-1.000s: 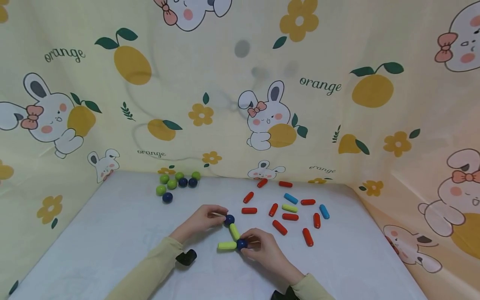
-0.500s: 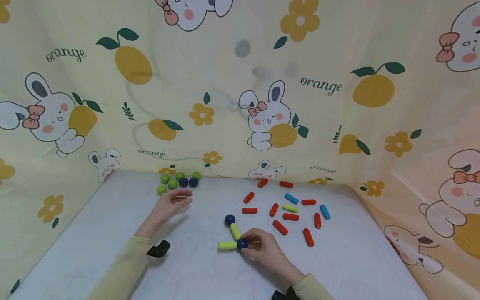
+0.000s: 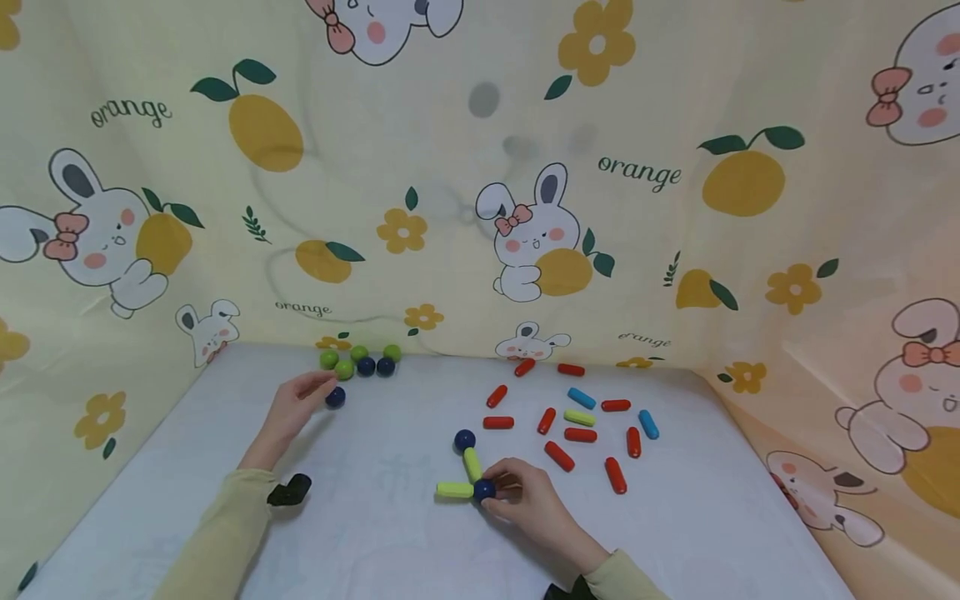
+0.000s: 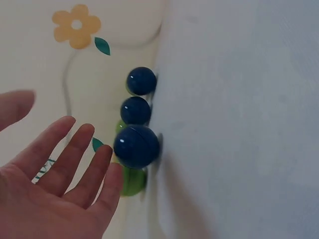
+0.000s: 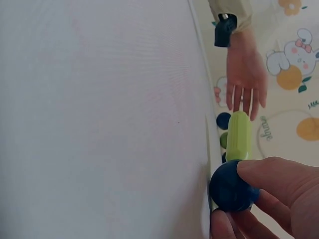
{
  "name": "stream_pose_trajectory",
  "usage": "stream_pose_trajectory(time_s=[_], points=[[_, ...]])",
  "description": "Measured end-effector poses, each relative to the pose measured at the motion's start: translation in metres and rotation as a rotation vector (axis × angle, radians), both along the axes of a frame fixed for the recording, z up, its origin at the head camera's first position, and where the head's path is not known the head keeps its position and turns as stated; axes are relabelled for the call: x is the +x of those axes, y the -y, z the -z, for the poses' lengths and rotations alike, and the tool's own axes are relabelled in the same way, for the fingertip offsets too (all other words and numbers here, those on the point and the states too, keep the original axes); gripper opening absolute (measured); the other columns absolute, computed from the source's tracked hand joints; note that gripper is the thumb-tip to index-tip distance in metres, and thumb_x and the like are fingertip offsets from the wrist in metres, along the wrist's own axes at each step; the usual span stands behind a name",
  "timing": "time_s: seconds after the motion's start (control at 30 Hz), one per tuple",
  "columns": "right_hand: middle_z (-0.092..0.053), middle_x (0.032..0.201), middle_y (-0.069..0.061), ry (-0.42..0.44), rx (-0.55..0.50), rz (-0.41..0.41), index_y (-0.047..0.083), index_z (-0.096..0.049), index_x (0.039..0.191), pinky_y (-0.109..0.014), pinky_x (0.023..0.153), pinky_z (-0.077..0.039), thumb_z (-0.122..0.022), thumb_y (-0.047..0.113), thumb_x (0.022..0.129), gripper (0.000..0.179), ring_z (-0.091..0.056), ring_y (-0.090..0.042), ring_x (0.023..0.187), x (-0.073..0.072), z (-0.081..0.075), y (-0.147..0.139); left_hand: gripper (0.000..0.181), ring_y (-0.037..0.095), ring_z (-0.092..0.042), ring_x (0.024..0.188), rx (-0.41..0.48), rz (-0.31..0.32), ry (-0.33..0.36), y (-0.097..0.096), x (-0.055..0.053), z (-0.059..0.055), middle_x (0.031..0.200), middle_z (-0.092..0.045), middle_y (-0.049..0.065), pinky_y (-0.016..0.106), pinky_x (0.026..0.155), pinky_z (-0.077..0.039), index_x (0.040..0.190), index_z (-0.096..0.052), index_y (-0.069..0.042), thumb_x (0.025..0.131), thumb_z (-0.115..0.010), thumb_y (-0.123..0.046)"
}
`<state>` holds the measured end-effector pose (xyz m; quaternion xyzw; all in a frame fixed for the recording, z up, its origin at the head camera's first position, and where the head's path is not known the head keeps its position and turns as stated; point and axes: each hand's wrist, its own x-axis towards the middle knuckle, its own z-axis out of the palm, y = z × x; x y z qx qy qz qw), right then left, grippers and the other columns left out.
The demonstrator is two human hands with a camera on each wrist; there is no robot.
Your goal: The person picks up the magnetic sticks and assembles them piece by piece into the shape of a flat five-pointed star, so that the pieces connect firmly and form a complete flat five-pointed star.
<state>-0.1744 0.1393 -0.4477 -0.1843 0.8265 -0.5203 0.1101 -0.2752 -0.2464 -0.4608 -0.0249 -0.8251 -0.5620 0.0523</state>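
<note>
My right hand (image 3: 528, 496) pinches a dark blue ball (image 5: 232, 188) between thumb and fingers. Two yellow-green rods join that ball: one rod (image 3: 454, 490) points left, the other (image 3: 472, 465) leads to a second dark blue ball (image 3: 465, 440). Over at the back left, my left hand (image 3: 292, 408) reaches among loose balls with its fingers extended and apart. Its fingertips are close to a loose dark blue ball (image 4: 137, 147) and the green balls (image 3: 344, 369). Nothing shows between thumb and fingers in the left wrist view; the hand hides one green ball in the head view.
Two more dark blue balls (image 3: 386, 366) stand among the green ones by the back edge. To the right lie several red rods (image 3: 581, 435), two blue rods (image 3: 648, 424) and one yellow-green rod (image 3: 580, 417). A printed cloth (image 3: 420, 167) rises behind the white table (image 3: 405, 542).
My left hand has left the upper ball of the joined piece and moved back and left to the loose balls. The right hand keeps its hold in the same place.
</note>
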Motion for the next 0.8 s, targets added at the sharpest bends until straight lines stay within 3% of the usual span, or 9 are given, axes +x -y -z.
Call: stream_pose_trajectory(time_s=[0.17, 0.27, 0.4, 0.53, 0.67, 0.8], points=[[-0.062, 0.107, -0.01, 0.004, 0.015, 0.006, 0.002, -0.061, 0.111, -0.041, 0.086, -0.052, -0.072, 0.004, 0.084, 0.028, -0.061, -0.028, 0.095, -0.009, 0.02, -0.004, 0.057, 0.036, -0.043, 0.126, 0.074, 0.021, 0.029, 0.003, -0.003, 0.004, 0.135, -0.049, 0.025, 0.051, 0.104, -0.035, 0.134, -0.047, 0.007, 0.104, -0.034, -0.039], [-0.062, 0.107, -0.005, 0.001, 0.022, 0.011, 0.007, -0.062, 0.111, -0.036, 0.085, -0.053, -0.074, 0.01, 0.084, 0.03, -0.061, -0.022, 0.094, -0.017, 0.035, -0.007, 0.066, 0.038, -0.04, 0.128, 0.065, 0.043, 0.062, 0.004, -0.006, 0.005, 0.138, -0.046, 0.025, 0.053, 0.105, -0.032, 0.136, -0.044, 0.007, 0.104, -0.024, -0.046], [-0.062, 0.105, -0.002, -0.009, 0.019, 0.011, 0.01, -0.062, 0.109, -0.031, 0.084, -0.053, -0.076, 0.015, 0.083, 0.03, -0.061, -0.018, 0.092, -0.018, 0.038, -0.009, 0.071, 0.041, -0.037, 0.129, 0.062, 0.069, 0.11, 0.004, -0.009, 0.005, 0.139, -0.043, 0.027, 0.054, 0.106, -0.03, 0.136, -0.042, 0.009, 0.103, -0.019, -0.049], [-0.062, 0.105, -0.001, -0.017, 0.021, 0.009, 0.01, -0.063, 0.109, -0.029, 0.083, -0.053, -0.076, 0.016, 0.083, 0.03, -0.061, -0.018, 0.092, -0.018, 0.038, -0.008, 0.058, 0.041, -0.041, 0.127, 0.029, 0.077, 0.122, 0.001, -0.011, 0.01, 0.138, -0.044, 0.027, 0.051, 0.103, -0.036, 0.135, -0.045, 0.009, 0.104, -0.034, -0.039], [-0.062, 0.105, -0.001, -0.018, 0.023, 0.005, 0.01, -0.063, 0.109, -0.03, 0.084, -0.053, -0.076, 0.016, 0.083, 0.029, -0.061, -0.018, 0.092, -0.018, 0.037, -0.008, 0.044, 0.039, -0.049, 0.12, -0.106, 0.095, 0.089, -0.003, -0.012, 0.019, 0.133, -0.051, 0.024, 0.049, 0.1, -0.04, 0.132, -0.051, 0.004, 0.097, -0.058, -0.022], [-0.062, 0.105, -0.001, -0.02, 0.026, 0.006, 0.01, -0.063, 0.109, -0.029, 0.083, -0.053, -0.075, 0.016, 0.083, 0.029, -0.061, -0.018, 0.091, -0.018, 0.038, -0.009, 0.038, 0.038, -0.054, 0.112, -0.215, 0.107, 0.044, -0.007, -0.011, 0.028, 0.127, -0.055, 0.021, 0.05, 0.095, -0.044, 0.125, -0.059, -0.001, 0.088, -0.067, -0.007]])
